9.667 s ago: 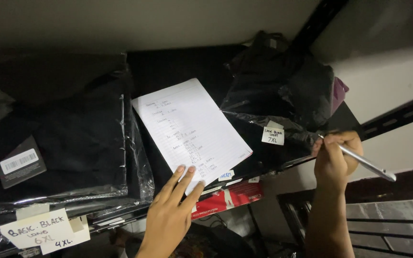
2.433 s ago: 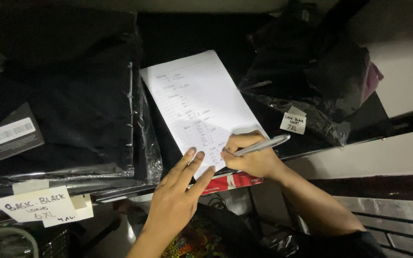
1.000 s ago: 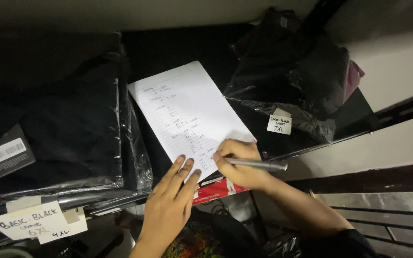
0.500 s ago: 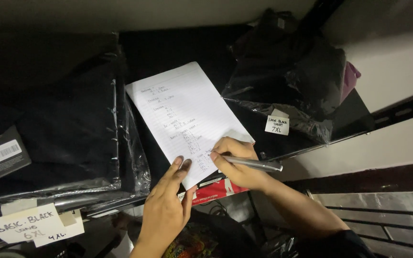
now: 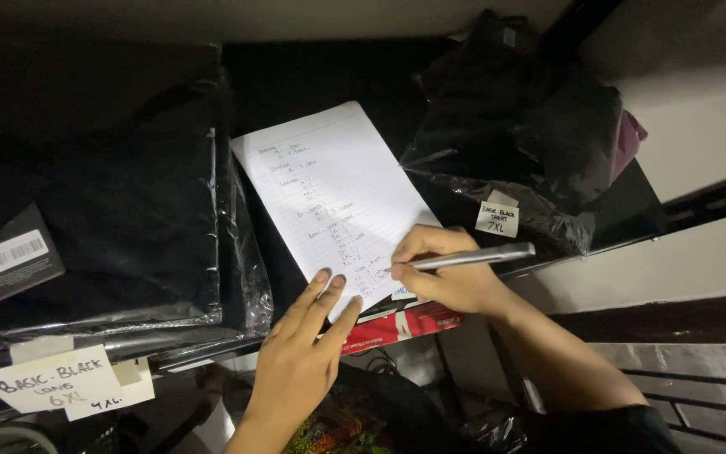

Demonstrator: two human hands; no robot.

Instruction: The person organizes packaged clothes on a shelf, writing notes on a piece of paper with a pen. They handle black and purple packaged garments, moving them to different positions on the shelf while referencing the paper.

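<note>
Gripping the silver pen in your right hand, you are writing near the sheet's bottom edge, seemingly almost filled, while your open left hand is pinning it on the shelf.

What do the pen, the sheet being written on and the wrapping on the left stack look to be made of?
Pen: likely metal, or metallic-coated plastic; even silvery sheen. Sheet: thin, matte, white ruled paper. Wrapping: clear glossy plastic film, with bright crinkled highlights over dark folded fabric. The right hand holds the pen; the left hand steadies the sheet.
</note>
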